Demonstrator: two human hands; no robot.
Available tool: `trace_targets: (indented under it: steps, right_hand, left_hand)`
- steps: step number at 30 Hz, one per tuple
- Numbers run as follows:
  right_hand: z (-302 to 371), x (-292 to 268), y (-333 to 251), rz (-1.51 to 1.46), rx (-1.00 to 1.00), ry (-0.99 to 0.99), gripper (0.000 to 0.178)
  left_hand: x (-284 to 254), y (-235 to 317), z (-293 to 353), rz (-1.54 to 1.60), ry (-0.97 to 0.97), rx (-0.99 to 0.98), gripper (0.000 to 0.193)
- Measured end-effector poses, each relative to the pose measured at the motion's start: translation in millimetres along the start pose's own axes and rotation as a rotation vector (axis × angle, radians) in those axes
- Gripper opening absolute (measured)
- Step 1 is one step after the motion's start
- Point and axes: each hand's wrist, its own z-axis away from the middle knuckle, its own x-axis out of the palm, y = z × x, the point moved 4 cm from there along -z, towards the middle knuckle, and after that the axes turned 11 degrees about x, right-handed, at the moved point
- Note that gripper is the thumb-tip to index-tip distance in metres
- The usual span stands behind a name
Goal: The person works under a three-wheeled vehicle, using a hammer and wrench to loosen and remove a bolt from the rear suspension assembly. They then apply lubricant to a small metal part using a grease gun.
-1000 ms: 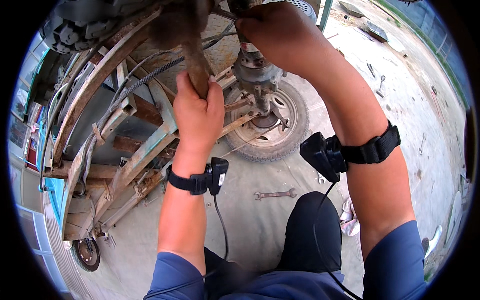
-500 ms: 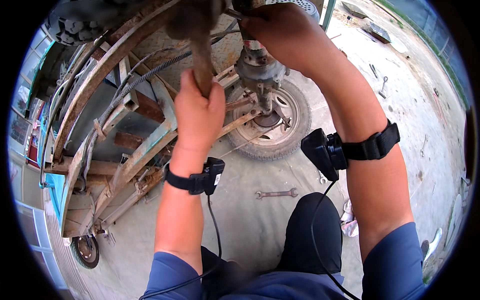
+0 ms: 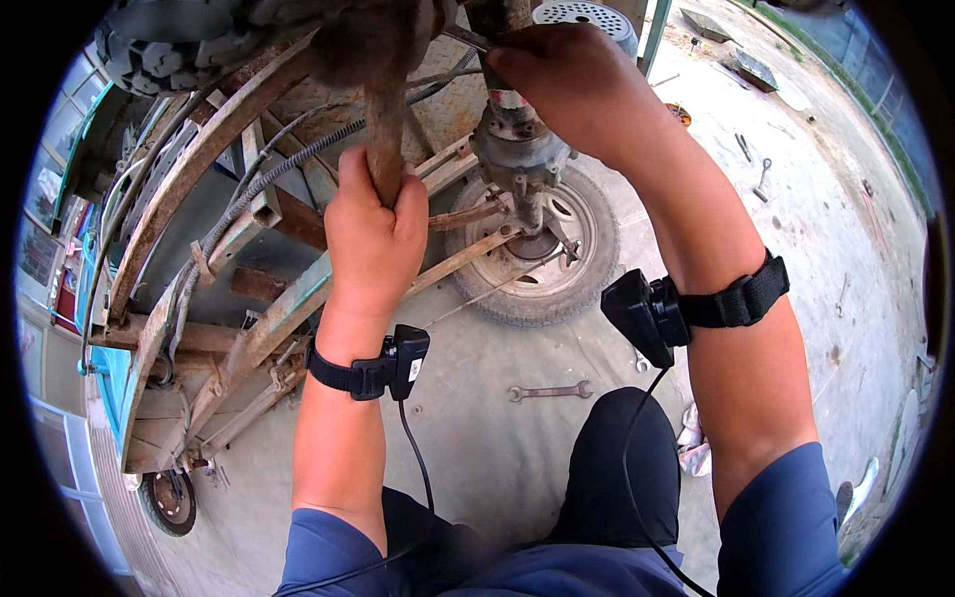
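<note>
Head view: what has just shifted?

— Mostly the left hand. Over the last half second it slips a little leftward and down, taking the wooden handle with it. The dark head at the handle's top goes left too; blurred, exact shape unclear.

— And the right hand?

— Nearly same spot as before, narrow metal tool jutting left from its grip.

— Meaning for the work?

— My reading: left side does the moving, right side steadies. Dark head sits left of the metal tool's visible end; touching or apart, cannot tell, dark parts overlap there.

— Grips?

— Left: wrapped full round the handle's lower end, thumb on the right side. Right: thumb and fingers closed on the metal tool; far fingertips hidden.

— Pose?

— Left forearm rises almost straight, back of the hand to the camera. Right forearm leans inward from lower right; that hand is the higher one, bent over toward upper middle.

— Position of the pieces?

— Top of the view. Dark head between chunky tyre and metal tool; metal housing just below the right hand, a wheel beyond it. Spanner lies on the floor, well apart from both hands.
</note>
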Motion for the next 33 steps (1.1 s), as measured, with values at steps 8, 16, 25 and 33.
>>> trace_targets:
  steps: [8,16,25,33]
  right_hand:
    - [7,4,-1,0.061,-0.143,0.084,0.029]
    - [9,10,-2,0.045,-0.315,0.237,0.018]
    - [10,10,0,-0.030,-0.242,0.205,0.023]
    - [9,13,6,-0.149,-0.015,0.055,0.034]
  left_hand:
    - [-1,8,-3,-0.075,-0.004,0.052,0.025]
    - [15,10,1,-0.087,-0.064,0.078,0.028]
    - [15,14,9,-0.048,0.031,0.063,0.026]
    - [2,13,6,-0.065,0.013,-0.039,0.024]
